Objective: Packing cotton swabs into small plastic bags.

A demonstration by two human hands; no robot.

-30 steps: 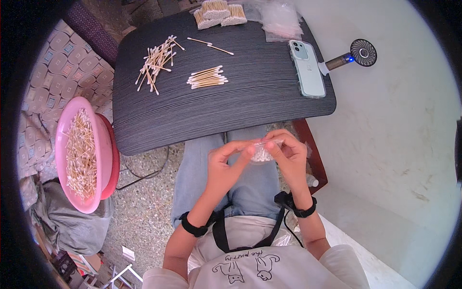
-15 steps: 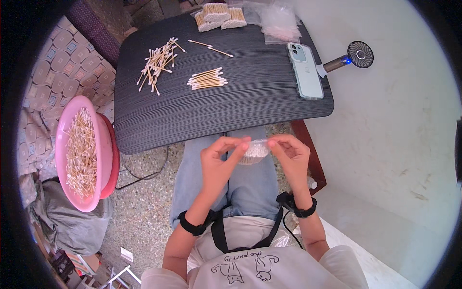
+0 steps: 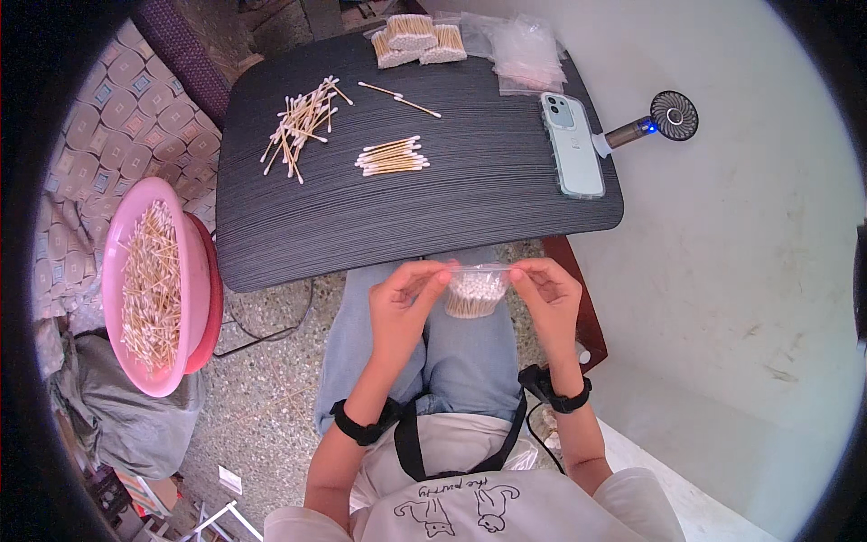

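Observation:
A clear plastic bag packed with cotton swabs hangs over my lap, just off the table's near edge. My left hand pinches the left corner of its top edge between thumb and fingers. At the opposite top corner, my right hand pinches it the same way. The top strip is stretched straight between both hands, with white tips showing below it. On the table, a neat row of swabs lies near the middle, and a loose heap of swabs is to its left.
Filled swab bags are stacked at the black table's far edge, beside flat clear bags. A phone and small fan occupy the right side. A pink basin of swabs stands left. Two single swabs lie farther back.
My hands have spread slightly apart, pulling the bag's top edge taut. The bag's front now faces up more, showing more of the swabs. The table's contents sit slightly lower in view.

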